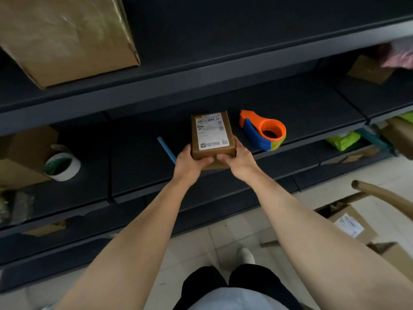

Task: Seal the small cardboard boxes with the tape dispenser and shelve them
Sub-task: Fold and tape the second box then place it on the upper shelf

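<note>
A small brown cardboard box (211, 133) with a white shipping label on top sits over the dark middle shelf (138, 166). My left hand (190, 162) grips its near left corner and my right hand (238, 158) grips its near right corner. Just right of the box, an orange and blue tape dispenser (262, 130) lies on the same shelf, apart from both hands. A blue pen-like stick (166, 149) lies on the shelf just left of my left hand.
A white tape roll (62, 166) stands at the shelf's left beside a brown box (20, 157). A large cardboard box (67, 36) fills the upper shelf's left. More boxes (353, 222) and a chair arm (384, 193) are on the floor at right; green packets (343, 139) lie lower right.
</note>
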`<state>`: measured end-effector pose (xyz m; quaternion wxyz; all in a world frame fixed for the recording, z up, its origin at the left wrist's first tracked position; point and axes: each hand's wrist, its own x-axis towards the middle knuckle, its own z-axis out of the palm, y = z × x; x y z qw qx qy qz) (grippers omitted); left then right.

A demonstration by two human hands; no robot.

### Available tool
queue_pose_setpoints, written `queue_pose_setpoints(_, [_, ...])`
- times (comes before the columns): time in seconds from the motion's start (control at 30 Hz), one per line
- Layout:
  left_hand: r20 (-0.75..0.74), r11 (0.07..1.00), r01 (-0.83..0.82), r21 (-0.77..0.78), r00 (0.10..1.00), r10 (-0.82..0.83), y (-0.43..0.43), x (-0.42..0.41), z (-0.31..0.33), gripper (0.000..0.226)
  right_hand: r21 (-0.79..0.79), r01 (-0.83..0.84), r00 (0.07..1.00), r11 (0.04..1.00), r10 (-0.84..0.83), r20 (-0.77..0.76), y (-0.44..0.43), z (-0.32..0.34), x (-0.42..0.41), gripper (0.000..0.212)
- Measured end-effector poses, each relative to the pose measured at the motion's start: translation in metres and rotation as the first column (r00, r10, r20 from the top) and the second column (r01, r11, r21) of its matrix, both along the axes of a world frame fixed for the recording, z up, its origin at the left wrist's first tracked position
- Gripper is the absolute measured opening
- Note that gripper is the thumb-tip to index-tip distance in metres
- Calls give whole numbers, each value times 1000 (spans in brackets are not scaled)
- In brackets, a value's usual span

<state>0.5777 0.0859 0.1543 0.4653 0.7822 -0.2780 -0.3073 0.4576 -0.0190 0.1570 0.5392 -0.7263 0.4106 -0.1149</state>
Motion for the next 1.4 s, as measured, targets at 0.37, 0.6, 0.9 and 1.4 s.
queue_pose_setpoints(0.37, [95, 987, -67, -148, 992, 81, 26, -32, 38, 48, -115, 61, 976, 992, -35, 216, 26, 28, -32, 58])
queue_pose_setpoints(0.6, [164, 961, -135, -240, 970, 178, 50, -97, 64, 55, -186, 19, 953, 982, 39, 301, 45, 60, -90, 54])
queue_pose_setpoints(0.9, [237, 912, -157, -379, 936, 260, 72, -162, 117, 59, -296, -20, 916, 955, 136, 376, 62, 115, -150, 53])
queue_pose_setpoints(1.4, [317, 813, -160, -560, 865, 389, 79, -154, 222, 55, -431, 8, 822, 903, 239, 518, 64, 216, -131, 49])
